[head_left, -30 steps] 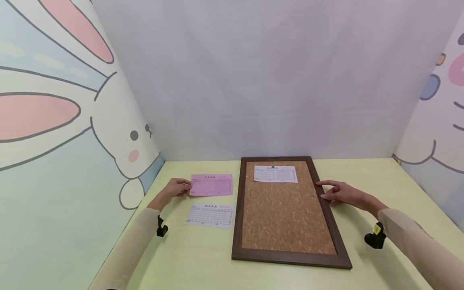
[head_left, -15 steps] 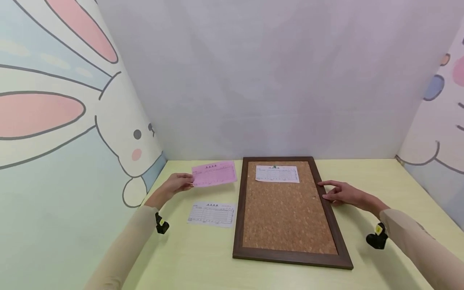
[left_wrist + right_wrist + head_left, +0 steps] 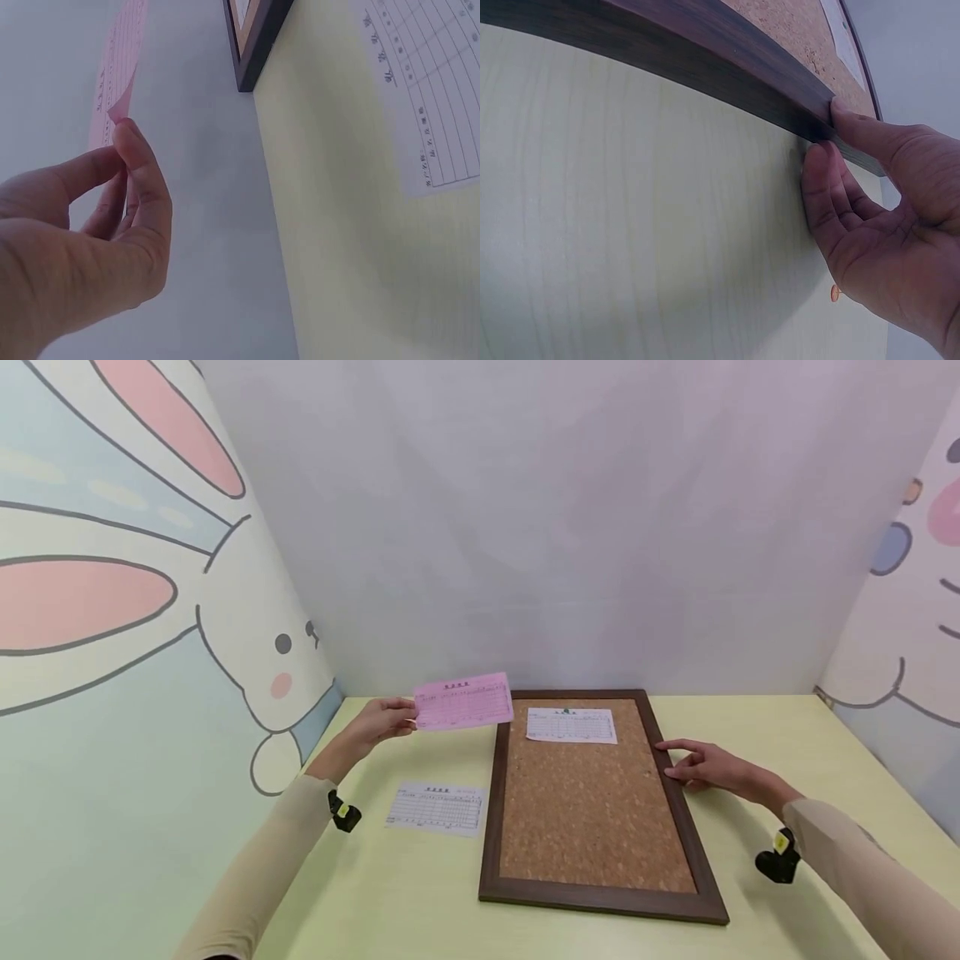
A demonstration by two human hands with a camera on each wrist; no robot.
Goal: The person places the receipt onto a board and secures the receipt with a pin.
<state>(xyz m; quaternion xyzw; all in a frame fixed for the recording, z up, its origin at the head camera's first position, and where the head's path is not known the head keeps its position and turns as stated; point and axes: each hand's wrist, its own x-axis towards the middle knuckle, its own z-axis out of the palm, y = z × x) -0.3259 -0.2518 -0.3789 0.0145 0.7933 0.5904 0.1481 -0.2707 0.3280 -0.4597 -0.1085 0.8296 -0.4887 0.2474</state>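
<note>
My left hand (image 3: pixel 382 720) pinches the left edge of a pink printed form (image 3: pixel 462 702), holding it raised off the table, its right end overlapping the board's top left corner in the head view. One corner of the form (image 3: pixel 120 97) curls by the fingertips in the left wrist view. A brown-framed corkboard (image 3: pixel 592 810) lies on the table, and a white form (image 3: pixel 572 726) is fixed near its top by a green pushpin (image 3: pixel 566 711). My right hand (image 3: pixel 712 764) grips the board's right side, with fingertips at the dark frame (image 3: pixel 727 60) in the right wrist view.
Another white form (image 3: pixel 435 808) lies flat on the pale yellow table (image 3: pixel 390 893), left of the board. A grey-white wall (image 3: pixel 570 527) rises behind the table, and a rabbit-painted panel (image 3: pixel 112 760) stands along its left side.
The left hand has lifted the pink form off the table and carried it up and to the right, toward the board's top left corner. The right hand has stayed at the board's edge.
</note>
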